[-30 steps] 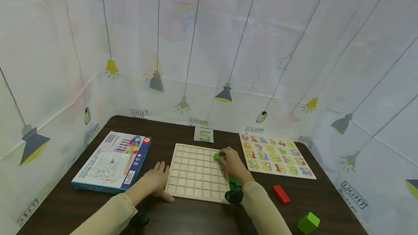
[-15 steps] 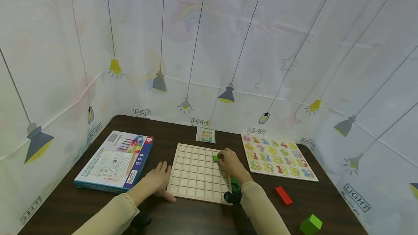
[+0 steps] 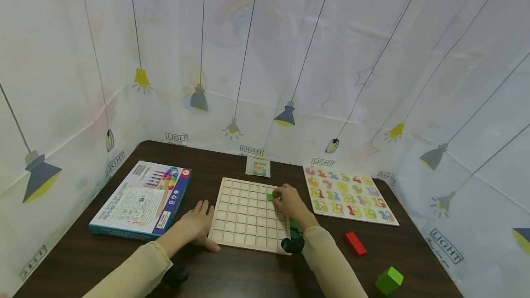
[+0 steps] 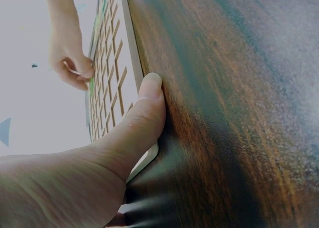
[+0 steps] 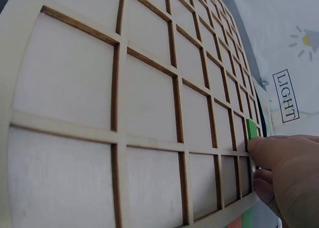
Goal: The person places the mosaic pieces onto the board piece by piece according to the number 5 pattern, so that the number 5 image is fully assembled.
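Note:
A pale wooden grid board [image 3: 242, 217] lies flat on the dark table in front of me. My right hand [image 3: 287, 202] pinches a small green block [image 3: 271, 197] over a cell near the board's far right corner; in the right wrist view the green block [image 5: 252, 129] shows just beyond my fingertips [image 5: 269, 150]. My left hand [image 3: 195, 226] rests flat on the table against the board's left edge, and in the left wrist view its thumb [image 4: 144, 108] presses on the grid board [image 4: 112, 78] at its rim.
A colourful game box [image 3: 142, 199] lies to the left. A number puzzle board [image 3: 348, 194] lies at the right, a small pattern card [image 3: 258, 167] behind the grid. A red block [image 3: 355, 243] and a green cube [image 3: 389, 280] sit at the near right. Curtain walls enclose the table.
My right hand and the green block have shifted slightly left over the board's far right cells. The left hand stays at the board's left edge.

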`<state>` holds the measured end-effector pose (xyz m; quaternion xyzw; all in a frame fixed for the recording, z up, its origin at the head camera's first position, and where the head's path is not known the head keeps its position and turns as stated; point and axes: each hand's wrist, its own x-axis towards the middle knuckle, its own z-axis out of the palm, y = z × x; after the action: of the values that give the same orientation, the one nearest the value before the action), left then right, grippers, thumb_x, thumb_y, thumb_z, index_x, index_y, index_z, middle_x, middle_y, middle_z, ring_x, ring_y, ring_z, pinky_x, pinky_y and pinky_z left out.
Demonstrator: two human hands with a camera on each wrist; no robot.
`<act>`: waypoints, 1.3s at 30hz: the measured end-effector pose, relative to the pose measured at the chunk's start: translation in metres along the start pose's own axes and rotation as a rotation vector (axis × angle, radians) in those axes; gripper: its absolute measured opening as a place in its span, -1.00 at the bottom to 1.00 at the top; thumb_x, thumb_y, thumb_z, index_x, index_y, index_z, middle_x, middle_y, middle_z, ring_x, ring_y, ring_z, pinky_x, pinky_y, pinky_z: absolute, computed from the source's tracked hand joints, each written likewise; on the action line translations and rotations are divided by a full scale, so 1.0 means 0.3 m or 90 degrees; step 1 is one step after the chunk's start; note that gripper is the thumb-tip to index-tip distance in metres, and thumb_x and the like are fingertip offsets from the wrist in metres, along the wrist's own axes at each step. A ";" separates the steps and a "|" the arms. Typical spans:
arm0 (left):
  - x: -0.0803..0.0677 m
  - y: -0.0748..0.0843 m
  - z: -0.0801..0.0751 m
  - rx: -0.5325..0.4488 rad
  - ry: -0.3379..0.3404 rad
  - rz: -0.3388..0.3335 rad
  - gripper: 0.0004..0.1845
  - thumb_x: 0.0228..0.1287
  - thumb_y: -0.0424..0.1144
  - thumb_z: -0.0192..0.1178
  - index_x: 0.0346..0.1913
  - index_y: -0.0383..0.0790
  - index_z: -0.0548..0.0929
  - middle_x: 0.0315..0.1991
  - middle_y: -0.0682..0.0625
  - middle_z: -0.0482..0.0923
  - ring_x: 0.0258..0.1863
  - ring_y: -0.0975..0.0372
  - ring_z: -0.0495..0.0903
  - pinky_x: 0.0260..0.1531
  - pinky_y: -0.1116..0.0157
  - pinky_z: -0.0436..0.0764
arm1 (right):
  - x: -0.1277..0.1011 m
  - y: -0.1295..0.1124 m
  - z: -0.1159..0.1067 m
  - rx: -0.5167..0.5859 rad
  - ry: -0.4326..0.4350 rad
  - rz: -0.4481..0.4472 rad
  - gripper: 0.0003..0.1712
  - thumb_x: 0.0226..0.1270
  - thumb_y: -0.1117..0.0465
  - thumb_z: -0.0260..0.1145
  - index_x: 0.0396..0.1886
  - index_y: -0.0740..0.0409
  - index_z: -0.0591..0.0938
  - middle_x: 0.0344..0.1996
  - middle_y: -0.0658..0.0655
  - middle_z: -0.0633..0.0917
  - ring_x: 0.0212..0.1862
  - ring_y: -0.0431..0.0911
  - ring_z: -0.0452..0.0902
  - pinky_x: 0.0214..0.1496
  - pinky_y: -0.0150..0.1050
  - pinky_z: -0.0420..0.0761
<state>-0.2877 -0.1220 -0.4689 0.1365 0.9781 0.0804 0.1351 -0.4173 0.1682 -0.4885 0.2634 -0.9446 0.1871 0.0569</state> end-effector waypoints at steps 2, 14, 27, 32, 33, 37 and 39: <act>0.005 0.001 0.001 -0.004 0.002 0.008 0.26 -0.21 0.38 0.36 0.38 -0.51 0.14 0.39 -0.45 -0.03 0.38 -0.21 -0.03 0.26 -0.06 0.19 | -0.007 0.008 -0.007 -0.004 0.018 -0.003 -0.80 0.24 0.35 0.31 -0.14 0.26 0.66 -0.34 0.10 0.54 -0.32 -0.11 0.50 -0.31 -0.27 0.56; -0.008 -0.001 -0.013 -0.020 -0.001 0.016 0.27 -0.21 0.36 0.37 0.37 -0.54 0.13 0.38 -0.49 -0.04 0.38 -0.25 -0.04 0.25 -0.09 0.17 | -0.067 0.077 -0.094 0.070 0.077 0.056 -0.81 0.31 0.37 0.25 -0.11 0.26 0.66 -0.30 0.10 0.65 -0.34 -0.11 0.54 -0.30 -0.22 0.57; -0.004 0.003 -0.019 -0.027 -0.004 0.021 0.25 -0.20 0.33 0.39 0.35 -0.58 0.14 0.36 -0.52 -0.05 0.36 -0.28 -0.04 0.24 -0.12 0.16 | -0.131 0.136 -0.171 0.038 0.051 0.084 -0.85 0.29 0.36 0.26 -0.17 0.23 0.68 -0.30 0.08 0.68 -0.27 -0.07 0.59 -0.23 -0.17 0.60; -0.011 0.009 -0.023 -0.021 -0.005 0.021 0.24 -0.19 0.33 0.38 0.34 -0.58 0.15 0.36 -0.52 -0.03 0.36 -0.28 -0.03 0.24 -0.11 0.18 | -0.166 0.144 -0.182 0.036 0.034 0.103 -0.84 0.25 0.38 0.29 -0.18 0.26 0.68 -0.32 0.07 0.68 -0.26 -0.06 0.58 -0.23 -0.15 0.60; -0.014 0.010 -0.025 -0.021 -0.006 0.022 0.24 -0.18 0.32 0.38 0.34 -0.58 0.15 0.36 -0.52 -0.03 0.36 -0.28 -0.02 0.24 -0.11 0.18 | -0.174 0.148 -0.183 0.035 0.030 0.103 -0.84 0.23 0.39 0.29 -0.19 0.26 0.68 -0.33 0.08 0.68 -0.27 -0.06 0.58 -0.24 -0.16 0.60; -0.019 0.010 -0.025 -0.022 -0.005 0.022 0.23 -0.17 0.32 0.38 0.34 -0.58 0.15 0.36 -0.51 -0.03 0.36 -0.27 -0.02 0.24 -0.09 0.18 | -0.200 0.157 -0.189 0.024 0.005 0.096 -0.82 0.17 0.41 0.33 -0.19 0.28 0.67 -0.34 0.10 0.66 -0.30 -0.07 0.57 -0.26 -0.15 0.59; -0.014 0.011 -0.021 -0.022 -0.005 0.023 0.23 -0.17 0.31 0.39 0.34 -0.58 0.15 0.36 -0.51 -0.03 0.36 -0.27 -0.02 0.25 -0.09 0.18 | -0.217 0.162 -0.192 0.021 -0.006 0.099 -0.80 0.14 0.41 0.35 -0.20 0.28 0.67 -0.34 0.12 0.66 -0.32 -0.08 0.55 -0.28 -0.15 0.58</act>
<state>-0.2848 -0.1208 -0.4613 0.1521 0.9735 0.0990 0.1394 -0.3864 0.2596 -0.4644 0.1909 -0.9593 0.2055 0.0335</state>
